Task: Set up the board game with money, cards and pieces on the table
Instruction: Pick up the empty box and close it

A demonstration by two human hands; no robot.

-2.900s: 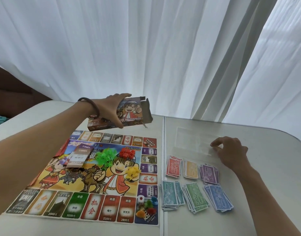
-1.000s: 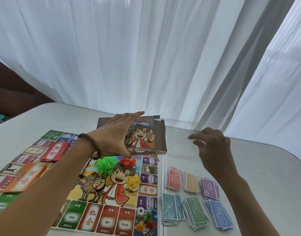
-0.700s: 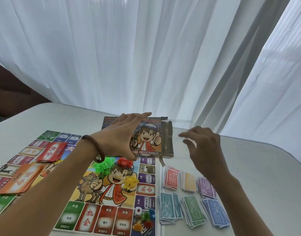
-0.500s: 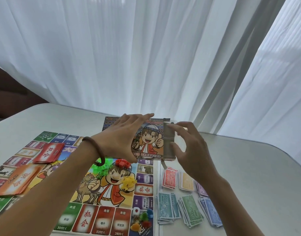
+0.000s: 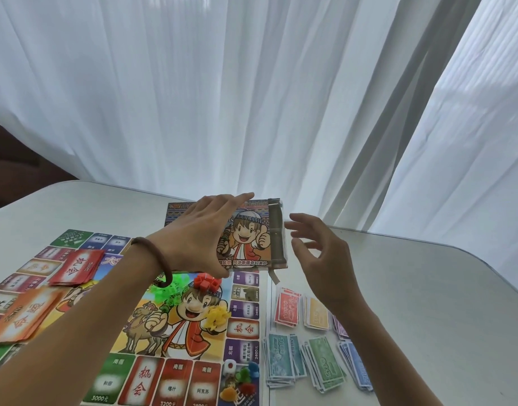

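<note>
My left hand (image 5: 193,238) grips the colourful game box (image 5: 251,238) above the far edge of the game board (image 5: 246,329), thumb under its near edge and fingers over its top. My right hand (image 5: 322,259) hovers open just right of the box's brown end flap, fingers spread, apart from it. A red card stack (image 5: 79,268) and an orange card stack (image 5: 26,315) lie on the board's left. Green (image 5: 170,291), red (image 5: 206,282) and yellow (image 5: 218,316) plastic houses sit mid-board. Several money piles (image 5: 287,309) lie right of the board.
A white die (image 5: 230,366) and coloured pawns (image 5: 243,379) sit on the board's near right corner. The pale table (image 5: 427,303) stretches bare to the right of the money. White curtains (image 5: 251,98) hang close behind the table's far edge.
My right hand touched the box's end flap half a second ago and has since drawn back to the right. The left hand keeps the box almost where it was.
</note>
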